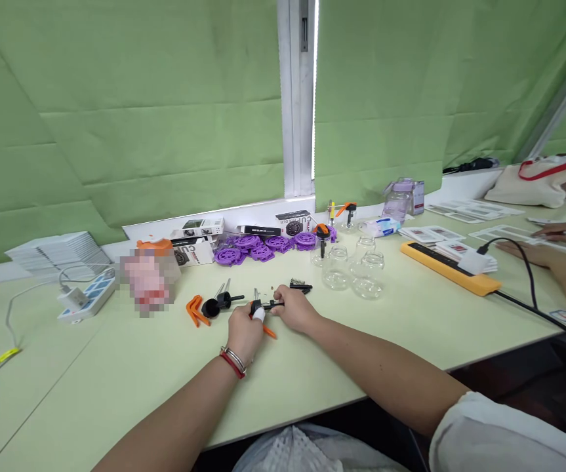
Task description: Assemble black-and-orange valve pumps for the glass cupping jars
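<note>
From here, the left hand (244, 333) grips a black fitting (256, 307), apparently steadying it while the right hand (295, 309) pinches a slim black piece (273, 305) beside it, orange pieces (196, 311) near for easy reach.

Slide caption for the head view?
Left hand and right hand at a black plastic assembly, bent orange plastic pieces lying nearby.

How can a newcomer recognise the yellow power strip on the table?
On the pale table, find the clear jars beyond the right hand. To their right, the power strip lies slantwise, a black cable leaving its near end. Its yellow sides set it apart from the white papers beside it and the white-and-blue strip on the left.
</note>
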Demonstrator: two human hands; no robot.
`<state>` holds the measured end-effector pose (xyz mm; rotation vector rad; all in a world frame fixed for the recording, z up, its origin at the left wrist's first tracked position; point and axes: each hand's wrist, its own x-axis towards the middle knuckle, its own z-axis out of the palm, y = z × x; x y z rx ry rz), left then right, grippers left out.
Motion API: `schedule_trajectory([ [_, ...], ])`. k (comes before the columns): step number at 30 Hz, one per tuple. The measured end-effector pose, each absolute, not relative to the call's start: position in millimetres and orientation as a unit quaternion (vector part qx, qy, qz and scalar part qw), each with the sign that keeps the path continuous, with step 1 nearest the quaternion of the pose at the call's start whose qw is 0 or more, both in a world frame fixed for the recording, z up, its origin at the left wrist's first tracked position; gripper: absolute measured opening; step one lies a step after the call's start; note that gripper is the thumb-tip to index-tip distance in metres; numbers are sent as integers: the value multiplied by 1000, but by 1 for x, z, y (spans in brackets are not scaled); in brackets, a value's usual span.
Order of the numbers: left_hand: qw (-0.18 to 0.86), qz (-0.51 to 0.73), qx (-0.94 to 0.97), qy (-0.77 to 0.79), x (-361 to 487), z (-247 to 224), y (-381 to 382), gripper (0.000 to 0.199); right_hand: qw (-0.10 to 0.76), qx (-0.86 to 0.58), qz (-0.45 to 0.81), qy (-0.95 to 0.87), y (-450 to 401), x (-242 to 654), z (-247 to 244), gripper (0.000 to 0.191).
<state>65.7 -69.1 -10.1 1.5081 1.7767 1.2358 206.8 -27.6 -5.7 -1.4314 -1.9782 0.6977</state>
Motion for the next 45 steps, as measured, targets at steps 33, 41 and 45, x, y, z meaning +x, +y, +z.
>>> schedule_trajectory([
  [33,-52,56,757,649,69,59,-92,25,295,-532,387,-693,-15,282,-6,14],
  [41,1,-23,833,553,123,38,-50,25,305,-494,407,-705,-13,287,-11,12],
  [45,-4,-29,822,569,128,29,-41,22,303,-483,403,-716,-13,288,-10,11],
])
